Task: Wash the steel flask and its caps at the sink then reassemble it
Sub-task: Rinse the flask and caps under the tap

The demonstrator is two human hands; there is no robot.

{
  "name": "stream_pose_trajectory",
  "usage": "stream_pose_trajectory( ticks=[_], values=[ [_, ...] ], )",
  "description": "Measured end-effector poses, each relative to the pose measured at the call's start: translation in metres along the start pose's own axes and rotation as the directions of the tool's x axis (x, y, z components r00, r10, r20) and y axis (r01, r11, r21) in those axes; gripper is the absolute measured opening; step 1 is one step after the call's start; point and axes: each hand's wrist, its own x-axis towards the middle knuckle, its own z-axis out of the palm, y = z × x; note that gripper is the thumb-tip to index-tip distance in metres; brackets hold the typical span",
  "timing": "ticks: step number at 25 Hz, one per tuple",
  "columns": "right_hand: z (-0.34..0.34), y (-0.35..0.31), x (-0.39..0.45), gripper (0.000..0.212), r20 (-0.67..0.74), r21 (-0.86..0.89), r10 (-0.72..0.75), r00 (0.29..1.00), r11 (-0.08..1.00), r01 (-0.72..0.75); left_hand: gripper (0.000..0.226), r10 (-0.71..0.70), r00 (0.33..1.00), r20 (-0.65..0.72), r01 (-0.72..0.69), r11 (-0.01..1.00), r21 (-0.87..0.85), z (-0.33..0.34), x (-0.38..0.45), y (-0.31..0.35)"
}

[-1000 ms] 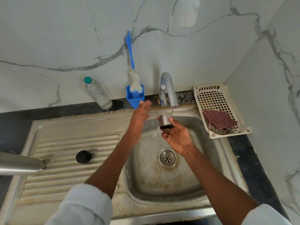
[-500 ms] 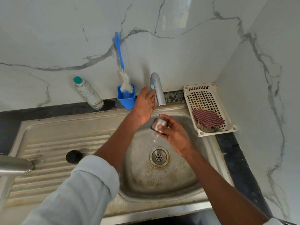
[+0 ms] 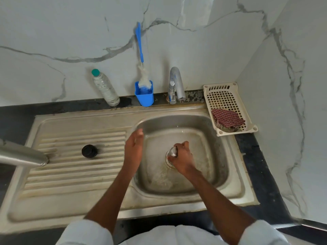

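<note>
My right hand (image 3: 182,159) grips a small steel cap (image 3: 172,152) low in the sink basin (image 3: 208,138), right over the drain, with water spilling beneath it. Empty and with its fingers loosely apart, my left hand (image 3: 133,147) hovers over the basin's left rim. The steel flask (image 3: 21,154) lies on its side at the left edge of the ribbed draining board (image 3: 70,174). A round black cap (image 3: 89,151) sits on the board to the flask's right.
The tap (image 3: 175,85) stands behind the basin, with no stream showing. A blue cup with a bottle brush (image 3: 144,92) and a clear plastic bottle (image 3: 105,88) stand against the marble wall. A cream basket (image 3: 228,106) holding a checked cloth (image 3: 227,118) sits at the right.
My left hand has left the tap and dropped to the basin's left rim. My right hand has carried the steel cap down from under the spout to the drain. The water stream is gone.
</note>
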Motion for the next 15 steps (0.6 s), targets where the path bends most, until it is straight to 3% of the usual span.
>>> stream_pose_trajectory(
  ticks=[1,5,6,9,13,15],
  values=[
    [0.006,-0.001,-0.004,0.056,-0.01,-0.01,-0.017,1.0,1.0,0.017,0.036,0.003,1.0,-0.02,-0.002,0.999,0.047,-0.011,-0.015,-0.01],
    [0.012,-0.03,-0.02,0.058,-0.306,0.051,-0.247,0.919,0.96,0.275,0.031,0.157,0.986,-0.047,-0.14,0.956,0.259,-0.048,-0.055,-0.038],
    [0.016,-0.029,-0.019,0.057,-0.275,0.038,-0.222,0.935,0.97,0.241,0.032,0.205,0.977,-0.065,-0.178,0.941,0.289,-0.056,-0.062,-0.042],
    [0.039,-0.026,-0.023,0.056,-0.008,-0.04,0.067,0.998,0.997,-0.067,0.03,0.293,0.953,-0.077,-0.249,0.902,0.353,-0.085,-0.077,-0.045],
    [0.061,-0.06,-0.037,0.061,-0.081,0.052,-0.22,0.972,0.973,0.224,0.031,0.415,0.905,-0.096,-0.336,0.833,0.439,-0.14,-0.09,-0.057],
    [0.068,-0.087,-0.043,0.065,-0.074,0.128,-0.209,0.975,0.968,0.217,0.031,0.433,0.881,-0.192,-0.308,0.832,0.461,-0.168,-0.094,-0.067]
  ],
)
